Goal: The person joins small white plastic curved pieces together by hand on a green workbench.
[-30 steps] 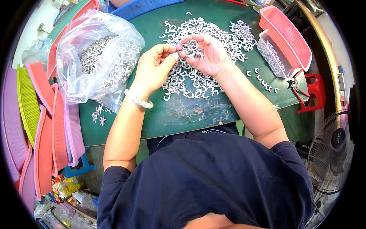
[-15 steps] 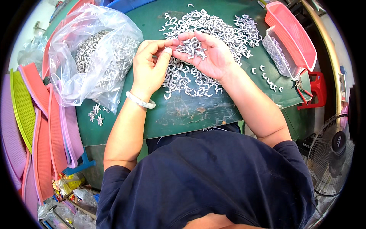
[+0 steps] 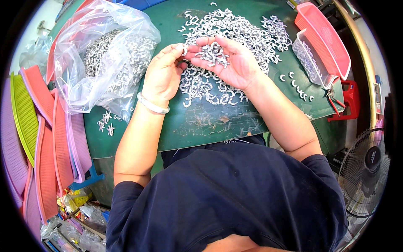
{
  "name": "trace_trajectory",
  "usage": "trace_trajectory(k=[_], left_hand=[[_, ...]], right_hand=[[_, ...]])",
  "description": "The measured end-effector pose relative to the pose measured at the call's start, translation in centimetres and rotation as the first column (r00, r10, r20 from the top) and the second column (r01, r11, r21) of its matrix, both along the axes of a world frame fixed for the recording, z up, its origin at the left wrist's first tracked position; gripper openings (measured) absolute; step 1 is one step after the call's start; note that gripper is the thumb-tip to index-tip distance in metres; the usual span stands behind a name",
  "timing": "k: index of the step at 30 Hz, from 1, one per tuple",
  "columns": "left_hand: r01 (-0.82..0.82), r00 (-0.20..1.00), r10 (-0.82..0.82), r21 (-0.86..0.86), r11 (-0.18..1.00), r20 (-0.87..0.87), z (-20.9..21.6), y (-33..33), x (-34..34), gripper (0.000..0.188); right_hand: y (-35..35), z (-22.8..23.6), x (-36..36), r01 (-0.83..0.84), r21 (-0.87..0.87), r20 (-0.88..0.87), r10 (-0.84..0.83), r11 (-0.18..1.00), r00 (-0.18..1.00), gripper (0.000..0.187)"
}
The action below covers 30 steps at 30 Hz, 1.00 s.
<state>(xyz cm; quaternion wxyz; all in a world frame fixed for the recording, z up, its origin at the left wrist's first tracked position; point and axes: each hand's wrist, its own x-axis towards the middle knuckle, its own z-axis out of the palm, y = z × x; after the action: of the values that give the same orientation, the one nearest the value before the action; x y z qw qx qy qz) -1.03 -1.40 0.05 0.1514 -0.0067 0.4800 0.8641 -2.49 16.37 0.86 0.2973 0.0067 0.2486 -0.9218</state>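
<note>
clear plastic bag [image 3: 100, 54], upper left of frame, lies open on the green desk [image 3: 210, 122] and is part full of small silver c-shaped hooks. one bag only. clear plastic tub [image 3: 310, 63] at upper right holds more of the same hooks and sits just beside a pink tray [image 3: 325, 35]; can't tell what the tray holds. one tub, one pink tray there.

loose pile of hooks [image 3: 235, 33] spreads across upper centre of the desk, far too many to count. about six stray hooks [image 3: 296, 84] lie apart, right of the pile, below the tub. a few star-shaped silver bits [image 3: 107, 124], roughly three or four, sit on the desk below the bag.

right hand [image 3: 231, 63] is palm up, cupped and loose, a small heap of hooks resting in the palm, maybe a dozen, not clenched. left hand [image 3: 166, 73] is pinching one single hook [image 3: 184, 49] between thumb and forefinger, tip touching the right hand's fingers. pale bangle [image 3: 153, 105] on the left wrist, one.

left edge of frame: stack of flat mesh trays [image 3: 37, 138] standing on edge, pink, purple and one yellow-green, at least six; exact count unclear. red pliers [image 3: 333, 101] at the right desk edge near a red stool [image 3: 350, 98]. one fan [image 3: 365, 172] lower right.
</note>
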Motion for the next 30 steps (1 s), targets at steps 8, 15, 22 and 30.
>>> trace_trajectory(k=[8,15,22,30], left_hand=[[0.075,0.995,-0.091,0.296,0.952,0.038,-0.6,-0.4,-0.3,0.016],[-0.036,0.995,0.024,0.118,0.992,0.101,0.7,0.3,0.3,0.017],[-0.001,0.990,0.015,-0.097,0.995,0.143,1.4,1.6,0.8,0.018],[0.053,0.985,-0.037,-0.088,0.995,0.168,1.6,1.4,0.9,0.015]], right_hand=[[0.0,0.5,0.2,-0.010,-0.004,-0.001,0.010,1.000,1.000,0.035],[0.2,0.2,0.2,-0.024,-0.081,-0.051,0.020,0.996,0.998,0.033],[0.0,-0.3,0.2,-0.041,0.048,-0.087,0.045,0.998,0.995,0.027],[-0.2,-0.1,0.4,-0.039,0.096,-0.136,0.052,0.995,0.989,0.023]])
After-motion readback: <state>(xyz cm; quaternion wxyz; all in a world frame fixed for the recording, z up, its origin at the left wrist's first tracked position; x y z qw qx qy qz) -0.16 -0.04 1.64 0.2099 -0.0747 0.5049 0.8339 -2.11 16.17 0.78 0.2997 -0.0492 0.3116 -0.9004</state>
